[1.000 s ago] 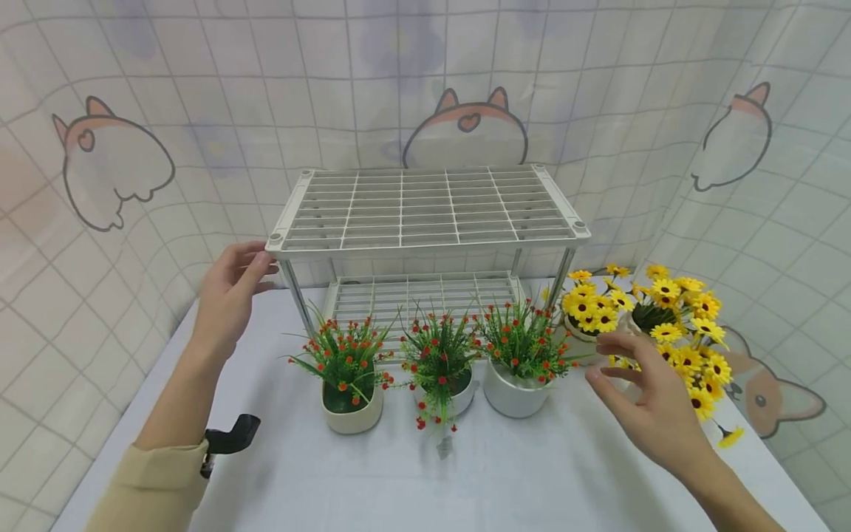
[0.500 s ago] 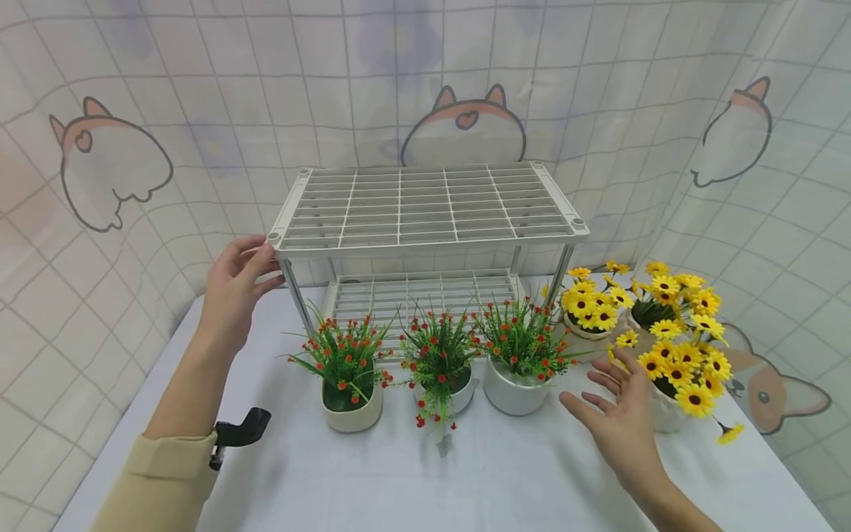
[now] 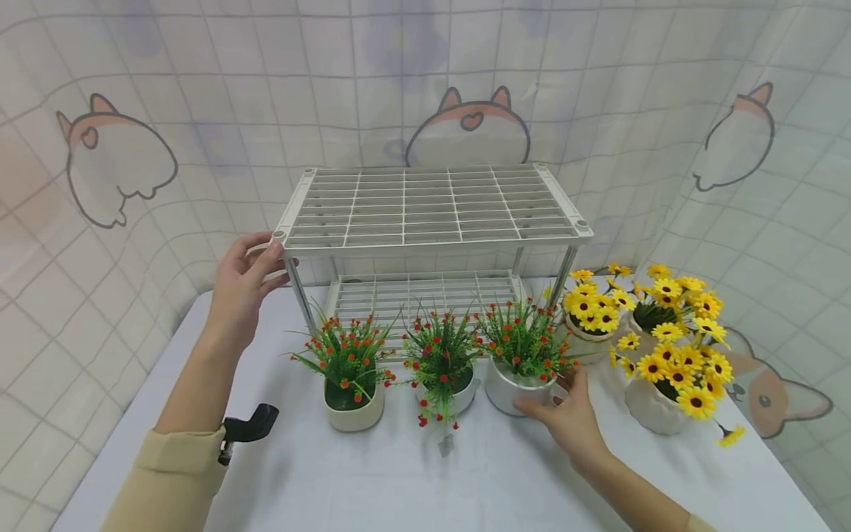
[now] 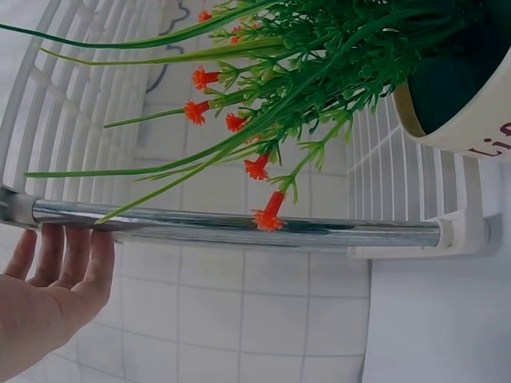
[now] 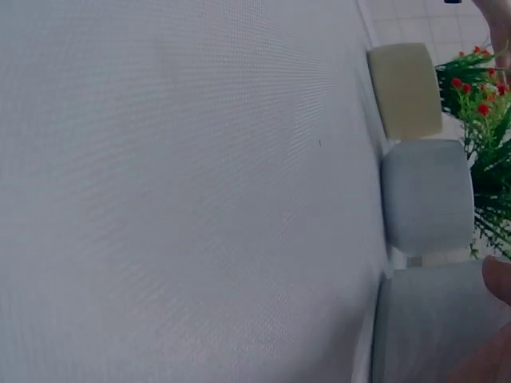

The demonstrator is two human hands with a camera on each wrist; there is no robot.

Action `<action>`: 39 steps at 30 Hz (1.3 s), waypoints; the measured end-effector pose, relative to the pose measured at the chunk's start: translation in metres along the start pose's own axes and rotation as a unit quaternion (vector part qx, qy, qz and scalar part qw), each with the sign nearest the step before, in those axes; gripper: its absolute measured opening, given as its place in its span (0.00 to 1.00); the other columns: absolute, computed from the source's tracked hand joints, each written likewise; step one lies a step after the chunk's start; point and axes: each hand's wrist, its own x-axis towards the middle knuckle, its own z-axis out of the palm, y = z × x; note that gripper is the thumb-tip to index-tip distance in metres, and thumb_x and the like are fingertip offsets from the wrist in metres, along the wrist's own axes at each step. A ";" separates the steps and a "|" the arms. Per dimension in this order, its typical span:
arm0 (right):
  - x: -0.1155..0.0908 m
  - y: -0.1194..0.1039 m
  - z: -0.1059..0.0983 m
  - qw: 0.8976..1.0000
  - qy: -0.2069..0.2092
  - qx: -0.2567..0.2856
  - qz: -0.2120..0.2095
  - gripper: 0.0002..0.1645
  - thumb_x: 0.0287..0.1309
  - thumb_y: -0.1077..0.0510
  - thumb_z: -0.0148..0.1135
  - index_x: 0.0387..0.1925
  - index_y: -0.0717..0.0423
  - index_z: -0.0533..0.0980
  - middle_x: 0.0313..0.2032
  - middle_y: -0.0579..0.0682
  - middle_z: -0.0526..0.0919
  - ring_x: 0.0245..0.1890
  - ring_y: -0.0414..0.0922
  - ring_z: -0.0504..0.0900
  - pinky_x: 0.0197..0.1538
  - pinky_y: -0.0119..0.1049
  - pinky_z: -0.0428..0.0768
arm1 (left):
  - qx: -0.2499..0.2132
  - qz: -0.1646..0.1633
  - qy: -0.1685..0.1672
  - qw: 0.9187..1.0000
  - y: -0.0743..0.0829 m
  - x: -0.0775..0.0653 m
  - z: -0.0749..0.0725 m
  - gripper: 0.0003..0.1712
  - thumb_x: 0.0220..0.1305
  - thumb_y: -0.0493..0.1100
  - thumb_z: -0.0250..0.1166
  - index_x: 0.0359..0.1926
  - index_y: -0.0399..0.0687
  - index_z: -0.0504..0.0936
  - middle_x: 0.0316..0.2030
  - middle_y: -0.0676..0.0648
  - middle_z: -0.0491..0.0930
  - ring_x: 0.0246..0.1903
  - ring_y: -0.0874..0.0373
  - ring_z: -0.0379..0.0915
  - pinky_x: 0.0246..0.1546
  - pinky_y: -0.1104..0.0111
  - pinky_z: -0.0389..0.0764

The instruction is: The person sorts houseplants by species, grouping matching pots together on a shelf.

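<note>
A white two-tier wire rack [image 3: 432, 242] with metal posts stands at the back. My left hand [image 3: 244, 284] rests its fingertips against the front left post [image 4: 239, 227], right under the top shelf. Three pots of green plants with small red flowers stand in a row before the rack: a cream one [image 3: 355, 414] at left, a white one [image 3: 459, 399] in the middle, a larger white one [image 3: 512, 390] at right. My right hand [image 3: 572, 425] holds that right pot low, thumb on its front and fingers round its right side, partly hidden.
Several pots of yellow flowers [image 3: 678, 369] are grouped to the right of the rack. A patterned tile-print cloth [image 3: 233, 89] hangs behind and at both sides. The white tabletop [image 3: 399, 488] spreads in front of the pots.
My right hand has moved left from beside the yellow flowers to the right red-flowered pot and taken hold of it. My left hand stays by the rack's corner, barely shifted.
</note>
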 end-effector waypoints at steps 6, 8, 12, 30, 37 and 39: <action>0.011 0.006 0.013 0.999 0.006 0.032 -0.034 0.70 0.49 0.66 0.81 0.78 0.50 0.40 0.75 0.60 0.54 0.75 0.58 0.52 0.75 0.55 0.49 | -0.003 -0.005 0.004 1.000 0.000 0.001 0.001 0.22 0.76 0.50 0.63 0.63 0.49 0.70 0.54 0.46 0.77 0.51 0.55 0.78 0.53 0.70 0.79; 0.014 0.009 0.016 0.998 0.007 0.030 -0.048 0.72 0.48 0.66 0.82 0.79 0.48 0.39 0.76 0.57 0.54 0.76 0.56 0.52 0.76 0.54 0.46 | -0.014 -0.004 0.004 1.000 0.000 0.001 0.001 0.21 0.76 0.49 0.63 0.62 0.49 0.70 0.54 0.45 0.77 0.50 0.54 0.78 0.53 0.70 0.78; 0.019 0.014 0.020 0.997 0.010 0.022 -0.067 0.73 0.48 0.66 0.82 0.79 0.47 0.38 0.77 0.55 0.54 0.76 0.53 0.52 0.76 0.52 0.45 | -0.022 -0.001 0.005 1.000 -0.002 0.002 0.001 0.20 0.76 0.49 0.63 0.61 0.50 0.70 0.55 0.42 0.76 0.50 0.55 0.78 0.52 0.71 0.78; 0.020 0.013 0.019 0.996 0.048 0.000 -0.074 0.72 0.42 0.64 0.86 0.78 0.52 0.45 0.74 0.55 0.61 0.73 0.52 0.60 0.75 0.49 0.52 | -0.005 -0.010 0.005 1.000 -0.003 0.004 0.001 0.21 0.76 0.50 0.63 0.62 0.50 0.69 0.57 0.42 0.75 0.52 0.53 0.77 0.55 0.66 0.76; 0.013 0.002 0.012 0.993 0.066 0.024 -0.096 0.72 0.41 0.67 0.85 0.78 0.48 0.48 0.72 0.48 0.64 0.71 0.46 0.63 0.72 0.36 0.59 | 0.006 -0.006 0.002 1.000 -0.004 0.004 0.000 0.23 0.75 0.53 0.63 0.63 0.50 0.68 0.58 0.39 0.75 0.52 0.53 0.77 0.56 0.66 0.76; 0.009 -0.003 0.011 0.991 0.074 0.034 -0.102 0.72 0.40 0.69 0.85 0.78 0.46 0.49 0.71 0.46 0.65 0.70 0.44 0.64 0.69 0.29 0.62 | 0.007 -0.005 0.004 1.000 -0.004 0.005 0.000 0.23 0.75 0.53 0.63 0.63 0.50 0.69 0.59 0.39 0.74 0.52 0.53 0.77 0.56 0.65 0.76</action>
